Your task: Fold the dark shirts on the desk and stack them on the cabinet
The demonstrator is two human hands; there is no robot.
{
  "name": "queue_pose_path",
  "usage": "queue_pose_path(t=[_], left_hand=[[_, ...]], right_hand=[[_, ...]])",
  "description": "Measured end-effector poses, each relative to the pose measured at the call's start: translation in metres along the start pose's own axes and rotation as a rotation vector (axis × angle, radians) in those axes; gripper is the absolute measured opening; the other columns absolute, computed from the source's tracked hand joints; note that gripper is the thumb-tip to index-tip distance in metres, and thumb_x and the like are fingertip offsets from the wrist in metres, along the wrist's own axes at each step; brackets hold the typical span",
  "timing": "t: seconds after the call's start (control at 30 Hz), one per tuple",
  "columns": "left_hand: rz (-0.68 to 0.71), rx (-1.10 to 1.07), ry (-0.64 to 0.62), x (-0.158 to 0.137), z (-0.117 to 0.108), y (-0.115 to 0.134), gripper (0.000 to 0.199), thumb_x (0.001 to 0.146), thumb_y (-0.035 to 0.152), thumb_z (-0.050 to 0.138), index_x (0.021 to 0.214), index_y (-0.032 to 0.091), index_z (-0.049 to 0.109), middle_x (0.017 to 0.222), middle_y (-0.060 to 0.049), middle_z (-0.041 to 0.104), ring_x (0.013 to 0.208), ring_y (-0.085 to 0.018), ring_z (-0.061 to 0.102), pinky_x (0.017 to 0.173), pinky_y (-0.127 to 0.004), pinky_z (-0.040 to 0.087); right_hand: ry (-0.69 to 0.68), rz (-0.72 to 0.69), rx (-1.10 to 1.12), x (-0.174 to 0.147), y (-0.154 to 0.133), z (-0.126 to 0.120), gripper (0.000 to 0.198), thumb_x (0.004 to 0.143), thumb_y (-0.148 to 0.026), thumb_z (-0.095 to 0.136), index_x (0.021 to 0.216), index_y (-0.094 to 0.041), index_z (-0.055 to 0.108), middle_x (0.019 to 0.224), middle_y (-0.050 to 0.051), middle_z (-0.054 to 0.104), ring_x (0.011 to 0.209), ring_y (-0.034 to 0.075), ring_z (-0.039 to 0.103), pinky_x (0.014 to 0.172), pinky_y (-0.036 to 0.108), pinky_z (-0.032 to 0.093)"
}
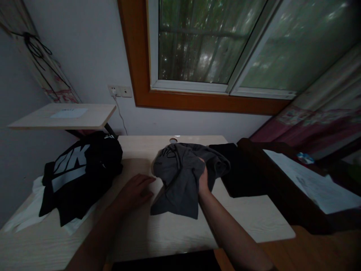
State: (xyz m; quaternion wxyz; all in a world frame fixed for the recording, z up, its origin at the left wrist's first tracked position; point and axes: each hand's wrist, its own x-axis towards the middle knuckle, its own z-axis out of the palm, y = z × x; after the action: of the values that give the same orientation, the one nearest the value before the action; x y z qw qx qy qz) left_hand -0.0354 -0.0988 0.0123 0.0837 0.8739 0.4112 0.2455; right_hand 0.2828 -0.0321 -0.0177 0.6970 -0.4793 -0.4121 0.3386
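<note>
A crumpled grey T-shirt (180,180) with dark lettering is bunched above the middle of the pale wooden table (169,237). My right hand (203,177) grips it from the right, with most of its fingers hidden by the cloth. To the left of the shirt, my left hand (139,190) hovers with fingers apart and holds nothing. A dark folded cloth (239,173) lies at the right, partly behind the shirt.
At the left, a heap of black clothing (84,169) with white print lies over white cloth (28,214), below a raised shelf (64,116). A cable runs from the wall socket (120,91). Beyond the table's right edge stands dark furniture with papers (310,180).
</note>
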Motion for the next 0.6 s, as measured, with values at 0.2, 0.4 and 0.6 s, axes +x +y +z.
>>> queue_pose_path(t=[0.2, 0.4, 0.6], left_hand=[[0.093, -0.017, -0.021, 0.008, 0.019, 0.006, 0.060, 0.090, 0.017, 0.062, 0.147, 0.030, 0.050, 0.137, -0.011, 0.062, 0.120, -0.026, 0.059, 0.104, -0.046, 0.050], [-0.253, -0.307, -0.059, 0.012, 0.018, 0.025, 0.039, 0.100, 0.033, 0.046, 0.135, 0.028, 0.061, 0.132, -0.008, 0.067, 0.114, -0.023, 0.066, 0.099, -0.040, 0.053], [-0.446, -0.438, 0.006, 0.012, 0.010, 0.030, 0.030, 0.092, 0.046, 0.055, 0.109, 0.027, 0.072, 0.111, -0.004, 0.075, 0.102, -0.022, 0.070, 0.092, -0.036, 0.054]], right_hand=[[-0.124, 0.116, 0.021, -0.006, -0.004, 0.011, 0.038, 0.086, -0.047, 0.066, 0.115, -0.022, 0.067, 0.122, 0.006, 0.072, 0.114, 0.024, 0.064, 0.108, 0.044, 0.046], [-0.564, 0.027, -0.195, -0.026, -0.016, 0.023, 0.058, 0.096, -0.041, 0.057, 0.151, -0.026, 0.044, 0.156, 0.008, 0.047, 0.146, 0.023, 0.041, 0.125, 0.047, 0.028], [-0.737, -0.433, -0.429, -0.036, -0.031, 0.029, 0.081, 0.090, -0.017, 0.059, 0.161, -0.033, 0.022, 0.169, 0.008, 0.020, 0.156, 0.025, 0.020, 0.127, 0.053, 0.021]])
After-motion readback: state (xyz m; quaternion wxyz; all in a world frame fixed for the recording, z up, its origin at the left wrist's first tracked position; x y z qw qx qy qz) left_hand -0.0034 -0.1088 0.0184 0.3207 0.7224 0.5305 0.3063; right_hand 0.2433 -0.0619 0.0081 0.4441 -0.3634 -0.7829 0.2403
